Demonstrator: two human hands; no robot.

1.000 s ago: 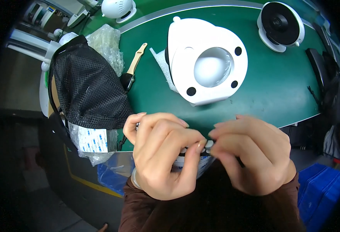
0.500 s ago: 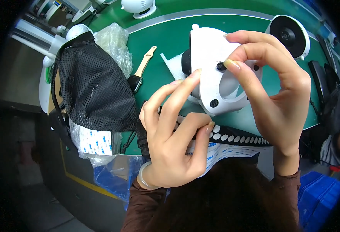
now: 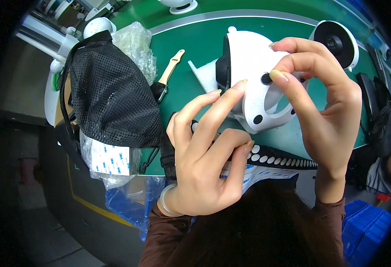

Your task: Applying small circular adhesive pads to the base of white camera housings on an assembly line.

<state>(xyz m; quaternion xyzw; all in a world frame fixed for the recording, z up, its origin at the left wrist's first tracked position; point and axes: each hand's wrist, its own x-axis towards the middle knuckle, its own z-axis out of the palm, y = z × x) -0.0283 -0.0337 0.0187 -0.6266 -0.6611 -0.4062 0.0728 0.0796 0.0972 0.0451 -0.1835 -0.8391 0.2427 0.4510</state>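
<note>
A white rounded housing (image 3: 247, 51) with an oval opening lies on the green bench, dark pads on its face. My right hand (image 3: 331, 102) is over it, thumb and forefinger pinched at the edge of a black round pad (image 3: 266, 78); the pad looks in contact with the housing. My left hand (image 3: 206, 171) is nearer, thumb and forefinger pinched at the end of a black strip (image 3: 288, 159) dotted with white round stickers. Its other fingers stretch to the housing's left edge. Beneath the strip lies printed backing paper (image 3: 266, 173). My left fingers hide part of the strip.
At left lie a black mesh bag (image 3: 111, 93), bubble wrap (image 3: 137, 46) and a white printed stack (image 3: 111, 160). A wooden-handled brush (image 3: 171, 66) rests behind my left hand. A round white device with a black face (image 3: 335, 42) stands back right. A blue crate (image 3: 366, 229) is low right.
The housing and both hands appear slightly farther right in view. My pinching fingers keep nearly the same poses, and the right fingertips stay at the same black pad.
</note>
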